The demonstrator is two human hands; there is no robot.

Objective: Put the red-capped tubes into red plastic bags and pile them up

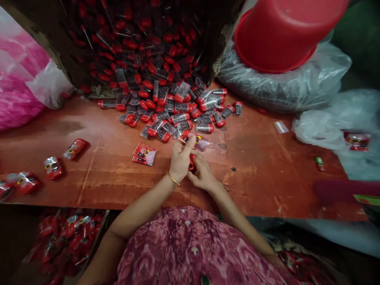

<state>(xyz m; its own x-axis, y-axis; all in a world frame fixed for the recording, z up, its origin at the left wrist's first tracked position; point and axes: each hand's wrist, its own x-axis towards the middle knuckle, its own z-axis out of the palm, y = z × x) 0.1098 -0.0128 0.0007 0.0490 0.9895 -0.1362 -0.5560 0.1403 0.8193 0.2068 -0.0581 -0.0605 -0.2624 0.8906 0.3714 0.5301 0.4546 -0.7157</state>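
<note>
My left hand point(181, 157) and my right hand point(202, 174) meet over the middle of the reddish table point(103, 178). Both are closed around one small red-capped clear tube point(192, 163) and a clear plastic sleeve point(204, 144) that sticks out to the right. A gold bangle sits on my left wrist. Just beyond my fingers lies a heap of red-capped tubes point(175, 111) that spills from a tipped cardboard box point(142, 43). A flat red packet point(144, 154) lies to the left of my left hand.
Several wrapped red packets point(75, 148) lie along the table's left side. A box of wrapped packets point(65, 237) stands below the front edge. A red bucket point(285, 31) rests on a plastic bag point(285, 83) at the back right. Pink bags point(18, 91) fill the far left.
</note>
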